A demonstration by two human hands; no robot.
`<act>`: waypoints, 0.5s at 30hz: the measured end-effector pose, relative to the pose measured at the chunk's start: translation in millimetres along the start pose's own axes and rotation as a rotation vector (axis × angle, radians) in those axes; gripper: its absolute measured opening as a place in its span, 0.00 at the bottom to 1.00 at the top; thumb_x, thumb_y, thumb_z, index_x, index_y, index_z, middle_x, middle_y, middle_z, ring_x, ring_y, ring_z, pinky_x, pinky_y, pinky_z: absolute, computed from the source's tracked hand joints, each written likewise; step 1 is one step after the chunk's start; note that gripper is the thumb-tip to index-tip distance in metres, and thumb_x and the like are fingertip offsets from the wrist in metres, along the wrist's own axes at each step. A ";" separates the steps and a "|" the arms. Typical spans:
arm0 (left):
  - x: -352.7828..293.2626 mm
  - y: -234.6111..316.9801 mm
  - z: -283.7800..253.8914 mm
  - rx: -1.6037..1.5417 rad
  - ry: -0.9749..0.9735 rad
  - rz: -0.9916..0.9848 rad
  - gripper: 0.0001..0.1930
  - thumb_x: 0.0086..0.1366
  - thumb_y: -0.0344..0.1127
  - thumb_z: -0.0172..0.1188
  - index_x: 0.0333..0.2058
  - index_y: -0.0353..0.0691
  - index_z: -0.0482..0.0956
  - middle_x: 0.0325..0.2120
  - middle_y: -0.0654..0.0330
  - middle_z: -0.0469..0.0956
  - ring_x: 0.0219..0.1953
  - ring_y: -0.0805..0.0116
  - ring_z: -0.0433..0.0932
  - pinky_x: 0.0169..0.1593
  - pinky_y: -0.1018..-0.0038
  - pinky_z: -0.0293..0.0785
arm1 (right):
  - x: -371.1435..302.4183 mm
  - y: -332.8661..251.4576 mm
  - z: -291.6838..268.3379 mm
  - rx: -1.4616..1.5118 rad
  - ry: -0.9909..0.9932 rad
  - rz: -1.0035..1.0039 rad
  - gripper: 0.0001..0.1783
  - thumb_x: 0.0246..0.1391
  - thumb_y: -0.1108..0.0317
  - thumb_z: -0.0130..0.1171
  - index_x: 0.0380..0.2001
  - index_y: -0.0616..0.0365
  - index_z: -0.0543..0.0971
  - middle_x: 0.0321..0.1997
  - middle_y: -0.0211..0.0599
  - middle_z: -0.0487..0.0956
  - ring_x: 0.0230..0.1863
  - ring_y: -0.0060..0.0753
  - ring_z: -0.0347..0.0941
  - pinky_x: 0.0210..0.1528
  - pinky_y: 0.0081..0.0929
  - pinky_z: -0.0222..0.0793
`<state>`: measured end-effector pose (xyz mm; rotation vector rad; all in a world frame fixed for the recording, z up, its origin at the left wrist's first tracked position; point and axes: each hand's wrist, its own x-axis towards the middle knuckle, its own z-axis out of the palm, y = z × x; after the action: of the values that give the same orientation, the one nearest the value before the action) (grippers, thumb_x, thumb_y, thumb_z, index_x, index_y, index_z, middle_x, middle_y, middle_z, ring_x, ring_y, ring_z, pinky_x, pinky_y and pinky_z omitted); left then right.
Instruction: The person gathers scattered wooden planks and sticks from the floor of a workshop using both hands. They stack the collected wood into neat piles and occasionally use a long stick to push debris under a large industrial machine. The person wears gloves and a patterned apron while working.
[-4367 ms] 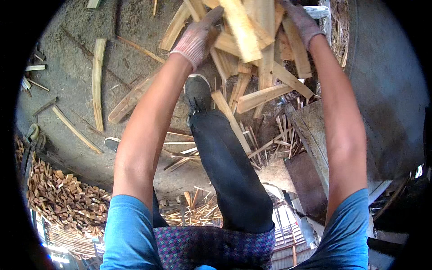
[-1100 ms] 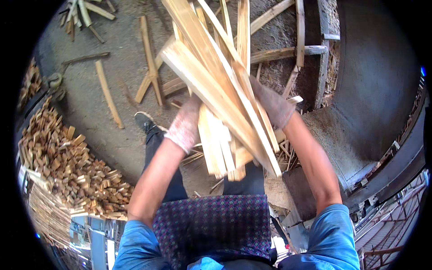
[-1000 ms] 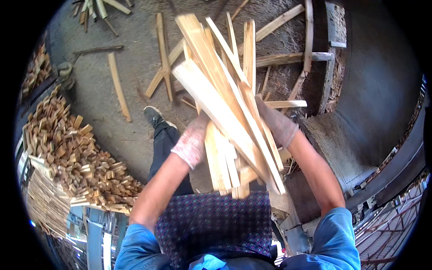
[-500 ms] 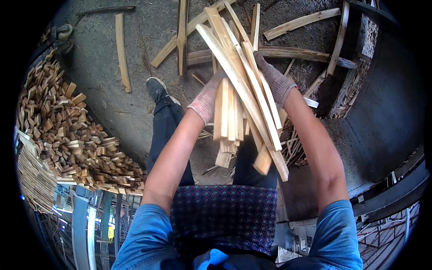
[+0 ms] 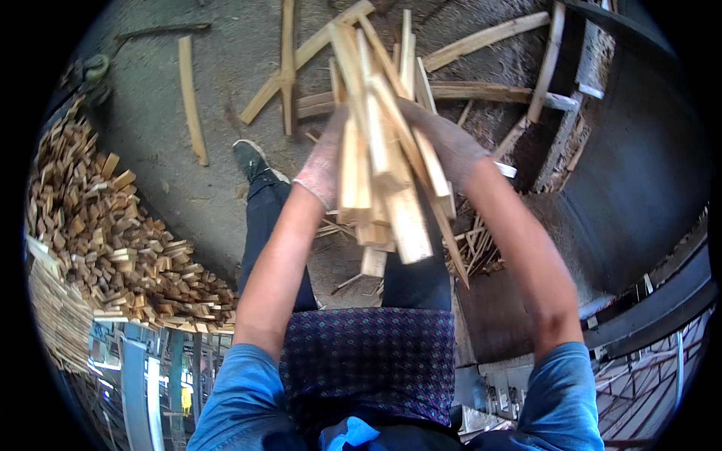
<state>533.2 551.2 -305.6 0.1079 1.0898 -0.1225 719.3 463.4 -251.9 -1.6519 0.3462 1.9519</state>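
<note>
A loose bundle of pale wooden sticks is held up in front of me between both gloved hands. My left hand, in a whitish-pink knit glove, presses the bundle's left side. On the right side, my right hand, in a greyish glove, is curled round the sticks; its fingertips are hidden behind them. The sticks lie at differing angles, some crossing, with their near ends uneven. One thin pointed strip sticks out toward my right leg. Motion blurs the sticks and gloves somewhat.
A big stack of cut sticks stands at the left. Long strips, such as a curved one and a crossed pair, lie on the ground ahead. Dark metal sheeting borders the right. Thin scraps lie by my right leg.
The sticks have shifted within my hands: long ones that slanted down to the right now stand steeper, their near ends drawn up. My hands have moved slightly left in view.
</note>
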 end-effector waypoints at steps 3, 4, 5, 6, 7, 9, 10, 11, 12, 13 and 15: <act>12.5 12.9 -23.0 0.235 -0.046 -0.085 0.37 0.72 0.58 0.53 0.69 0.37 0.59 0.57 0.46 0.74 0.55 0.61 0.79 0.57 0.65 0.82 | 32.3 16.7 10.8 0.079 0.009 0.026 0.40 0.58 0.34 0.58 0.50 0.66 0.80 0.36 0.48 0.83 0.31 0.31 0.81 0.35 0.24 0.80; 12.5 14.4 -27.1 0.258 -0.043 -0.079 0.37 0.73 0.58 0.52 0.69 0.38 0.59 0.57 0.46 0.73 0.56 0.61 0.78 0.57 0.65 0.82 | 37.5 16.9 10.3 0.030 -0.006 0.028 0.41 0.57 0.33 0.59 0.50 0.67 0.79 0.37 0.49 0.83 0.32 0.32 0.82 0.36 0.24 0.79; 10.5 15.4 -31.6 0.267 -0.030 -0.069 0.36 0.73 0.57 0.51 0.69 0.38 0.58 0.58 0.46 0.73 0.56 0.60 0.78 0.57 0.65 0.81 | 41.4 20.3 8.6 -0.014 -0.022 0.035 0.42 0.56 0.32 0.60 0.49 0.67 0.79 0.37 0.50 0.83 0.33 0.34 0.82 0.37 0.24 0.79; 6.9 13.9 -33.8 0.251 -0.004 -0.044 0.36 0.73 0.57 0.51 0.69 0.38 0.58 0.58 0.46 0.72 0.57 0.60 0.78 0.57 0.64 0.81 | 39.0 21.5 5.6 0.063 -0.055 0.007 0.46 0.53 0.30 0.60 0.52 0.69 0.77 0.44 0.54 0.82 0.43 0.38 0.81 0.49 0.26 0.76; 3.1 10.5 -34.6 0.226 0.027 -0.007 0.36 0.74 0.57 0.50 0.69 0.38 0.58 0.59 0.46 0.72 0.57 0.60 0.77 0.58 0.64 0.81 | 40.2 31.7 3.4 0.123 -0.055 -0.104 0.50 0.53 0.29 0.59 0.56 0.70 0.74 0.48 0.57 0.80 0.50 0.41 0.79 0.55 0.27 0.72; -0.1 4.6 -33.6 0.194 0.074 0.066 0.35 0.74 0.56 0.49 0.70 0.39 0.57 0.60 0.47 0.71 0.58 0.60 0.77 0.58 0.63 0.81 | 38.7 38.6 5.2 -0.016 0.054 -0.195 0.56 0.52 0.27 0.59 0.62 0.73 0.68 0.55 0.62 0.76 0.61 0.48 0.73 0.64 0.30 0.66; 2.3 2.3 -32.4 0.192 0.089 0.088 0.35 0.75 0.56 0.49 0.70 0.39 0.57 0.60 0.47 0.70 0.58 0.59 0.76 0.59 0.63 0.80 | 35.6 34.5 6.6 -0.214 0.156 -0.163 0.59 0.51 0.27 0.58 0.65 0.75 0.64 0.58 0.65 0.75 0.65 0.51 0.70 0.67 0.31 0.64; -15.1 -0.6 -34.1 0.170 0.142 0.149 0.34 0.75 0.55 0.48 0.70 0.39 0.56 0.61 0.47 0.70 0.59 0.59 0.76 0.59 0.62 0.80 | 12.1 9.7 16.6 -0.204 0.030 -0.137 0.66 0.50 0.28 0.60 0.68 0.82 0.53 0.63 0.70 0.70 0.69 0.56 0.65 0.69 0.32 0.61; -8.9 -3.1 -28.3 0.180 0.129 0.153 0.34 0.75 0.55 0.47 0.70 0.40 0.56 0.61 0.47 0.70 0.59 0.59 0.76 0.59 0.62 0.80 | 15.0 10.5 14.8 -0.131 0.075 -0.049 0.72 0.46 0.30 0.63 0.70 0.82 0.42 0.66 0.72 0.66 0.69 0.59 0.64 0.70 0.32 0.61; -7.0 -7.1 -22.9 0.189 0.122 0.150 0.34 0.75 0.55 0.47 0.70 0.40 0.56 0.62 0.47 0.69 0.60 0.59 0.75 0.59 0.62 0.80 | 25.1 15.3 13.2 -0.105 0.112 -0.012 0.73 0.45 0.32 0.65 0.71 0.79 0.39 0.67 0.72 0.65 0.69 0.60 0.64 0.70 0.33 0.61; -14.8 -10.3 -14.6 0.208 0.139 0.174 0.33 0.76 0.54 0.46 0.71 0.40 0.55 0.63 0.48 0.68 0.61 0.58 0.75 0.60 0.61 0.79 | 42.7 28.6 16.0 -0.050 0.123 0.000 0.75 0.43 0.34 0.66 0.72 0.75 0.34 0.68 0.72 0.64 0.69 0.61 0.65 0.70 0.33 0.62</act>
<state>512.0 543.9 -299.4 0.4015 1.1997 -0.0723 686.2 459.0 -294.2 -1.8092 0.3466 1.8772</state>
